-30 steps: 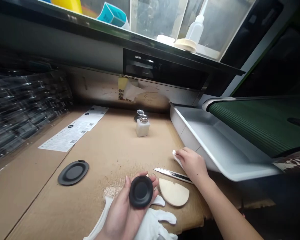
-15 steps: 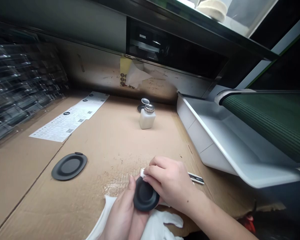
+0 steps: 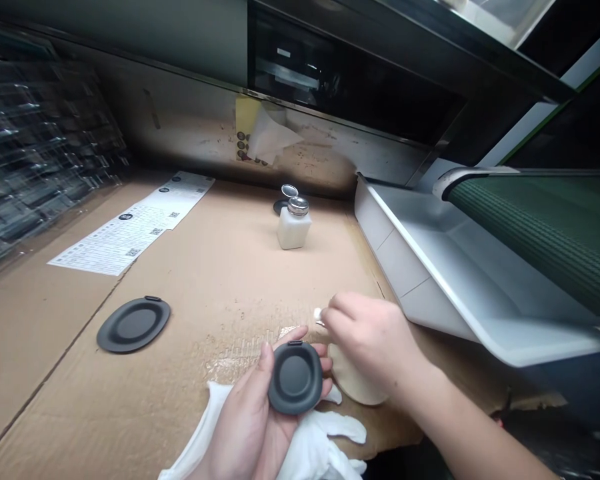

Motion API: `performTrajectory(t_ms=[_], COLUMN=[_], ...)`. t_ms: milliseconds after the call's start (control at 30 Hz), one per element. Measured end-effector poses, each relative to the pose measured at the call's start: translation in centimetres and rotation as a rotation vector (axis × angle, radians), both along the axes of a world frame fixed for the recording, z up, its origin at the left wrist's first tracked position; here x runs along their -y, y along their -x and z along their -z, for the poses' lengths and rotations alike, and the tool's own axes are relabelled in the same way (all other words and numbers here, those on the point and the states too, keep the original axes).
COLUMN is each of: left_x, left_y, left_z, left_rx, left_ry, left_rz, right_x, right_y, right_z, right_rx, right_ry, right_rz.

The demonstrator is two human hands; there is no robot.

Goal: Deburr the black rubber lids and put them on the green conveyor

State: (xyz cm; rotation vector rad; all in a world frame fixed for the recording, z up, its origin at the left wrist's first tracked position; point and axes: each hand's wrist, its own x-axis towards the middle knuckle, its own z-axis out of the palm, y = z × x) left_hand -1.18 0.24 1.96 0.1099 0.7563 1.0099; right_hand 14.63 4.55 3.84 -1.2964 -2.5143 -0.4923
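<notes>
"Along the far left, what stands there?"

"Stacked clear plastic trays (image 3: 40, 153), blurred at the edges. Next to them a printed paper strip (image 3: 130, 227) lies flat on the cardboard (image 3: 220, 273)."

"And nearer the person?"

"One black oval dish (image 3: 134, 325), lying by itself on the cardboard, its small tab at the far edge."

"Then the left hand (image 3: 250, 420)?"

"Palm up, loosely curled, thumb on one side and fingertips on the other. It cradles a smaller black dish (image 3: 296, 379), tab pointing away. A white glove (image 3: 320, 447) lies beneath that hand."

"Beyond it?"

"Upright, a whitish bottle (image 3: 293, 230) with a metal cap."

"How is the right hand (image 3: 370, 340) set?"

"Thumb and fingers pinched together on a small white wad (image 3: 317, 314), apart from the held dish. It partly hides a cream pad (image 3: 355, 383)."

"Farthest right?"

"A deep white tub (image 3: 415, 247), then a green belt (image 3: 540, 227)."
</notes>
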Motion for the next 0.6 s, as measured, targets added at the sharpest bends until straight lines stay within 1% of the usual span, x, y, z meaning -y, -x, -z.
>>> performTrajectory(t_ms=[67,133,233,300,367,467,533,600], left_x=[0.0,0.0,0.0,0.0,0.0,0.0,0.0,0.0], left_y=[0.0,0.0,0.0,0.0,0.1,0.3,0.3,0.4], left_z=[-0.3,-0.4,-0.7,-0.8,-0.8,-0.3,0.3,0.9], left_rx=[-0.033,-0.038,-0.044,-0.039,-0.019,0.028,0.085,0.138], left_ry=[-0.003,-0.015,-0.004,0.013,0.026,0.032,0.025,0.008], left_rz=[0.008,0.012,0.009,-0.003,-0.020,-0.037,-0.041,-0.049], right_x=[-1.2,-2.5,-4.2,-4.4,-3.8,-1.4,0.4,1.6], right_y=[-1.9,-3.9,-6.1,-6.8,-6.8,-5.9,-5.0,-4.3], right_z=[0.0,0.5,2.0,2.7,3.0,2.6,2.4,2.5], right_rx=[0.033,0.067,0.097,0.089,0.065,-0.013,-0.108,-0.184], right_ry=[-0.056,-0.065,-0.040,-0.015,0.006,0.029,0.102,0.216], right_rz=[0.082,0.140,0.160,0.157,0.149,0.120,0.111,0.162])
